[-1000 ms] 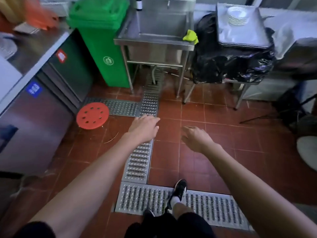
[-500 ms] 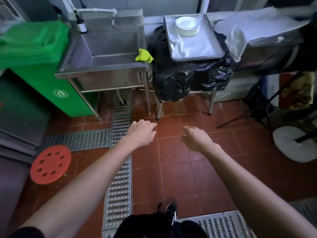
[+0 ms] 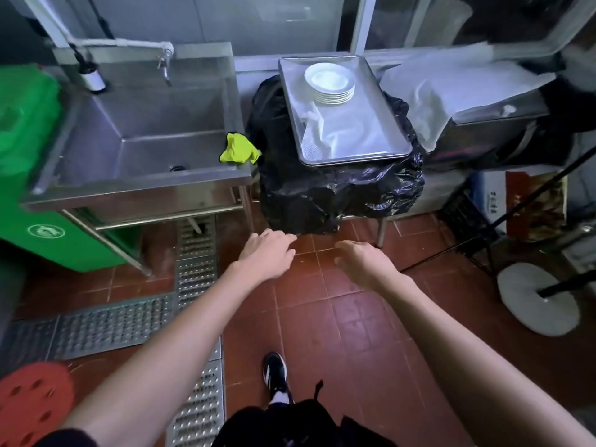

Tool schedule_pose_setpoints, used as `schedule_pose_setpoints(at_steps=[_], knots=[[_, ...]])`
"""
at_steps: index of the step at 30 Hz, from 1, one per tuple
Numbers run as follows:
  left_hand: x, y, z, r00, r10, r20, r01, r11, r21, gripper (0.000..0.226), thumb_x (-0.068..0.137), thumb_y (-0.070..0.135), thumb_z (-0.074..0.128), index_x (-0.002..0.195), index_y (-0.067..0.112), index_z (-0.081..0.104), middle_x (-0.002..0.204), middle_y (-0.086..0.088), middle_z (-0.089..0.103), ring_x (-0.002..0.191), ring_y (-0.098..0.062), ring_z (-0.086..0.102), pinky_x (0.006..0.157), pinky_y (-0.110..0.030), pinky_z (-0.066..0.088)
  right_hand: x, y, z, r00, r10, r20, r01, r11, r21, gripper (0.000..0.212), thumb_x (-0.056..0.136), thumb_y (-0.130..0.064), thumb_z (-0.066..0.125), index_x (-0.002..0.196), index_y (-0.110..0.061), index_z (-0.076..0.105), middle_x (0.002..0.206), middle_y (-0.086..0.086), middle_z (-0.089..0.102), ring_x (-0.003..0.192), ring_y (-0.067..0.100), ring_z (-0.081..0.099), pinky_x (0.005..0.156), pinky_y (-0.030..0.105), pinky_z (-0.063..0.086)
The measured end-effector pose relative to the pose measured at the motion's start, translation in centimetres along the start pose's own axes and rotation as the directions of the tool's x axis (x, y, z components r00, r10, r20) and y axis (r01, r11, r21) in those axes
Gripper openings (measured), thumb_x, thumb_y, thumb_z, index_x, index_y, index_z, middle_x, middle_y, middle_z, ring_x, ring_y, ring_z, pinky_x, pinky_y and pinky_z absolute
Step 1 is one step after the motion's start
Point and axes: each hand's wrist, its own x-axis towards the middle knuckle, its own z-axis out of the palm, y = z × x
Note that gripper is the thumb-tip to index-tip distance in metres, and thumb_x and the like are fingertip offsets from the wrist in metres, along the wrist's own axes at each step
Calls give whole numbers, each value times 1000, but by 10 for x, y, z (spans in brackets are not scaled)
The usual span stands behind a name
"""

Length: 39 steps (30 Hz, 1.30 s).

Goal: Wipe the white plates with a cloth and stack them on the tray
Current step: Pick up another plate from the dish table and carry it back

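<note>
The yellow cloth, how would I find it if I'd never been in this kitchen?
Look for the big steel sink on the left, next to the table wrapped in black plastic. On the sink's front right corner lies the crumpled yellow cloth. It is the only bright yellow-green thing there; the cloth on the tray is white.

Plates (image 3: 329,79) on tray (image 3: 354,137), sink (image 3: 145,124) left.
</note>
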Motion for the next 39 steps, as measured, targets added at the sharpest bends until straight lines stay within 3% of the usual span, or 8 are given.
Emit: schedule_pose_setpoints(at_steps=[8,18,23,30,35,39], knots=[[118,-18,-49,996,84,23,-85,996,38,45,103,39,44,147,30,48,141,-2,58,134,-27,48,106,-46,38,102,17,-48,997,72,-27,-72,997,31,44,94,-35,51,137,-27,54,140,0,59,122,31,59,94,45,51],[275,-7,-86,994,89,70,-91,995,39,42,103,38,43,143,32,52,140,-5,60,131,-31,50,106,-47,38,237,88,-89,994,68,-81,-57,990,131,38,98,-31,53,133,-16,56,137,7,60,123,33,55,97,47,48],[352,0,-111,993,70,97,-76,995,63,45,104,35,41,149,32,45,145,-4,55,136,-30,47,110,-47,35,311,127,-120,998,42,-51,-35,991,132,46,100,-32,52,144,-18,49,146,3,54,129,29,52,103,43,44],[432,-11,-121,995,39,96,-39,999,-2,45,103,34,43,147,29,48,144,-2,57,130,-29,51,104,-45,39,392,159,-154,999,32,9,-33,995,90,47,103,-34,49,148,-20,45,151,1,49,134,28,48,105,44,43],[492,-29,-132,997,11,78,-3,995,-104,48,102,34,44,150,26,45,150,-3,52,135,-29,48,107,-45,39,450,174,-170,1000,21,-3,-20,989,143,51,103,-32,50,151,-19,40,155,1,44,136,28,46,108,42,41],[544,-49,-138,994,-110,23,110,911,-398,47,102,36,50,148,27,48,152,2,50,133,-22,52,109,-39,43,493,181,-187,995,64,-75,-48,978,203,53,103,-29,51,153,-17,38,156,1,42,135,29,46,104,37,40]])
